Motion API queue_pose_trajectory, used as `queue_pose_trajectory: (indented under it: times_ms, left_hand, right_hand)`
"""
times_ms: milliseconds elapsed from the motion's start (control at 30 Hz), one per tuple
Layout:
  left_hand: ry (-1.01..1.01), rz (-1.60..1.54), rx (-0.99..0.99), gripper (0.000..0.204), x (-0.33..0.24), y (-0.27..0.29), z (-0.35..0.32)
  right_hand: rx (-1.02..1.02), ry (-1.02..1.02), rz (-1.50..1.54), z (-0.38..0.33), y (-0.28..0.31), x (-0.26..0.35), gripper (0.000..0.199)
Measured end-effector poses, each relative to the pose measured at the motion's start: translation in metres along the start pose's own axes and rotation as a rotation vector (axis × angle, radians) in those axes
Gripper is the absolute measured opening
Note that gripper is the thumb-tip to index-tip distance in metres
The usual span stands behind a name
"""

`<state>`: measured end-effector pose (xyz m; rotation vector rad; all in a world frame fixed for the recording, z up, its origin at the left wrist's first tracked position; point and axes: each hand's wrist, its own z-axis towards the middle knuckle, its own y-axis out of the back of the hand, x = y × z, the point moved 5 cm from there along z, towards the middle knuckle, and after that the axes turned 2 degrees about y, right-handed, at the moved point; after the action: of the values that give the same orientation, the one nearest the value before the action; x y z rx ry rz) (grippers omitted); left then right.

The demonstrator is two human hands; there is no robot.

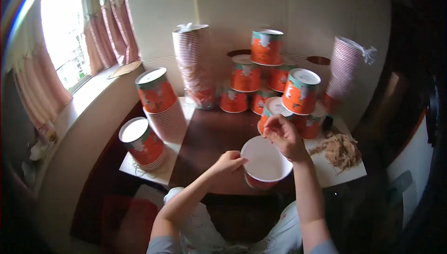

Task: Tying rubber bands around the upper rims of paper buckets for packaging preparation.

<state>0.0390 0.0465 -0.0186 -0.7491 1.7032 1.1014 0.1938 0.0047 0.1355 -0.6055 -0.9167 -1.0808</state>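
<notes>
In front of me a paper bucket (257, 183) stands mouth up at the near edge of the table, white inside and orange outside. My left hand (230, 162) grips its left rim, with the thumb on the edge. My right hand (283, 137) is raised over the far right rim, its fingers curled in a pinch; whatever they hold, if anything, is too small to make out. Just beyond that hand, upturned orange and green buckets (301, 92) are stacked. A tangled heap of brown twine (342, 151) lies to the right.
Several more upturned buckets form a pyramid (246, 75) against the wall. Bagged nested stacks stand at back left (190, 58) and back right (343, 68). Two bucket stacks (165, 123) (142, 142) line the left side. Pale boards (163, 175) flank the dark tabletop (209, 135).
</notes>
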Motion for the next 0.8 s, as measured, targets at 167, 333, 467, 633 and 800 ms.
queue_pose_trajectory:
  times_ms: [167,333,467,633,800]
  left_hand:
    - [-0.255,0.210,-0.285,0.017,-0.024,0.056,-0.035]
    - [-0.408,0.172,-0.809,0.009,-0.055,0.161,-0.135]
    - [-0.480,1.098,-1.506,0.013,-0.066,0.224,-0.210]
    - [-0.401,1.292,-1.552,0.010,-0.019,0.298,-0.234]
    - [-0.203,1.390,-1.707,0.014,0.032,0.330,-0.211]
  right_hand:
    - [0.186,0.172,-0.178,-0.014,-0.062,0.030,0.016]
    - [0.513,0.540,-0.518,-0.045,-0.138,0.052,0.026]
    - [0.551,0.687,-0.737,-0.036,-0.210,-0.016,0.016]
    - [0.535,0.725,-0.771,0.006,-0.303,-0.083,0.020]
    - [0.577,0.698,-1.012,0.048,-0.333,-0.121,0.022]
